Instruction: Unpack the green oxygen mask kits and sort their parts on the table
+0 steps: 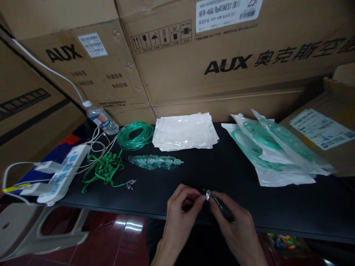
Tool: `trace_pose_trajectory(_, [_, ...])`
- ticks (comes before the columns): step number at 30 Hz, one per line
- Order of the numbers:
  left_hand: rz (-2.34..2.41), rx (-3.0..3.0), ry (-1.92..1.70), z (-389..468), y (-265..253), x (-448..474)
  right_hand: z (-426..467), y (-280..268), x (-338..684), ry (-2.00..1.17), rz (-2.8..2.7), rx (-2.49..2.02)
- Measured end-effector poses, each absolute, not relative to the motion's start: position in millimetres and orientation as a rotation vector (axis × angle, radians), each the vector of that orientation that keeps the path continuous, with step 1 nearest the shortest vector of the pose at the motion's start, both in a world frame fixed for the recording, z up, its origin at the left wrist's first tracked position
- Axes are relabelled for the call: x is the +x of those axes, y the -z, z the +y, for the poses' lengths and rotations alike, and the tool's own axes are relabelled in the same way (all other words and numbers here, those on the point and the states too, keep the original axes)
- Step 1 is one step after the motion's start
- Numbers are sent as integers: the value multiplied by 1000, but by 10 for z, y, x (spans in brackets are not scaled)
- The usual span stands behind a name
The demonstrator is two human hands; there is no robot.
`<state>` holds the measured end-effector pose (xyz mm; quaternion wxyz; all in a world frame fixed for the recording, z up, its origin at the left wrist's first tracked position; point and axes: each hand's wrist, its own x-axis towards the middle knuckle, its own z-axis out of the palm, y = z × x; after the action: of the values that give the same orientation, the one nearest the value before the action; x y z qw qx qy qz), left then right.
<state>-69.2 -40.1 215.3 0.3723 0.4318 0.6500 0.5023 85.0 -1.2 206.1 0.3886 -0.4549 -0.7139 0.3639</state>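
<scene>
Close together at the front edge of the table, my two hands meet over a small whitish piece (208, 195). My left hand (181, 207) is closed, thumb and forefinger pinching at that piece. Wrapped in my right hand (235, 220) is a dark, curved, smooth object (224, 208); its kind is not clear, and the fingers hide part of it. The whitish piece sits at its tip. Beyond my hands lies a nested row of translucent green masks (155, 162). A heap of green elastic straps (104, 170) lies to the left, with small metal strips (131, 184) at its end.
Coiled green tubing (135, 136) and a stack of white pouches (185, 133) lie at the back. Filled pouches with green tubing (271, 147) lie right. A power strip (63, 173), cables and a plastic bottle (102, 119) stand left. Cardboard boxes (177, 77) wall the back.
</scene>
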Motion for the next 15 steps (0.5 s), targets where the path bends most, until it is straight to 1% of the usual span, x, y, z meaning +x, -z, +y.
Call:
trace_pose_trajectory(4, [1642,1038,-1231,-429,-2180,-637,-29,-2069,811,-782,-1814,-1082])
trace_pose_trajectory(15, [1412,562,-1245,-326,-2211,-579,-43,-2066,822,-649,-1885,-1084])
